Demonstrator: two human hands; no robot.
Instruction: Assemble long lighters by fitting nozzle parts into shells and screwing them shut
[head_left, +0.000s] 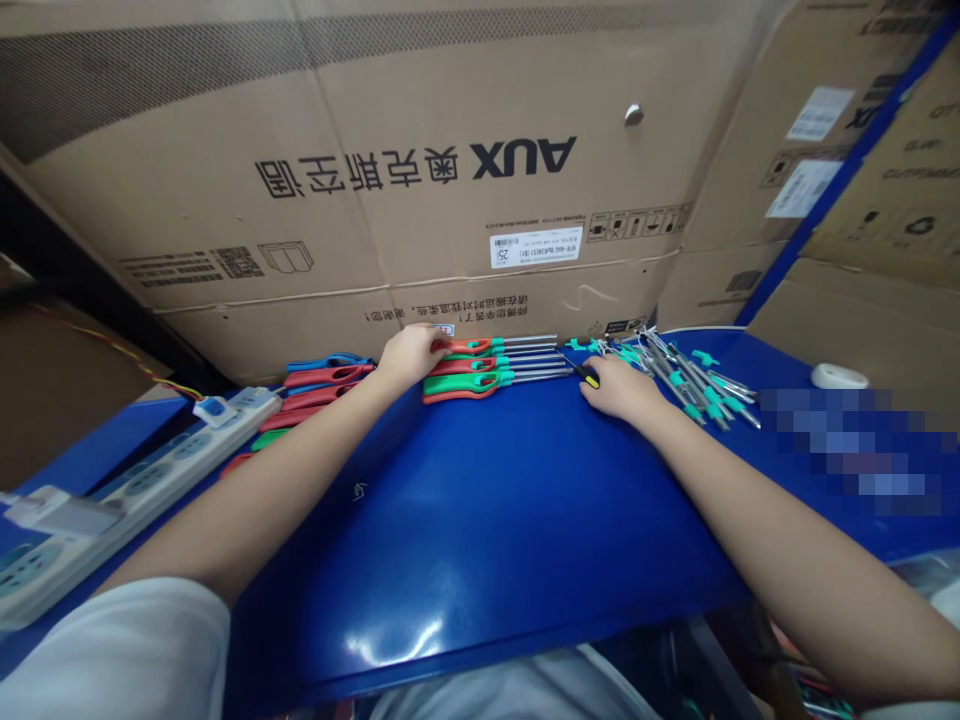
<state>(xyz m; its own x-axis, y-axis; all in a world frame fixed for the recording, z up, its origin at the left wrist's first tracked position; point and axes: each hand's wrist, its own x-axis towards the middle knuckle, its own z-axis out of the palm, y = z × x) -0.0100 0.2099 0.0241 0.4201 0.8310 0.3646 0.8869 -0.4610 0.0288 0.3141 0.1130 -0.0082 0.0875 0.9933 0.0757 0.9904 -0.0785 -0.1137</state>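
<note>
Your left hand (pixel 409 357) looks pinched on the top orange plastic-handled lighter (pixel 470 346), lined up on the glossy blue counter (pixel 450 520) — slim metal rods (pixel 536 365) all facing right, probably for easy reach — right hand's (pixel 622 388) fingers curled round a black-and-yellow tool (pixel 591 377).

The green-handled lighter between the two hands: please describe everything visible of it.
The green-handled lighter has a plastic-looking handle with a finger opening, a teal collar and a thin, shiny metal tube. It lies on the blue tabletop, tube toward the right hand, close between a red handle and an orange one.
</note>
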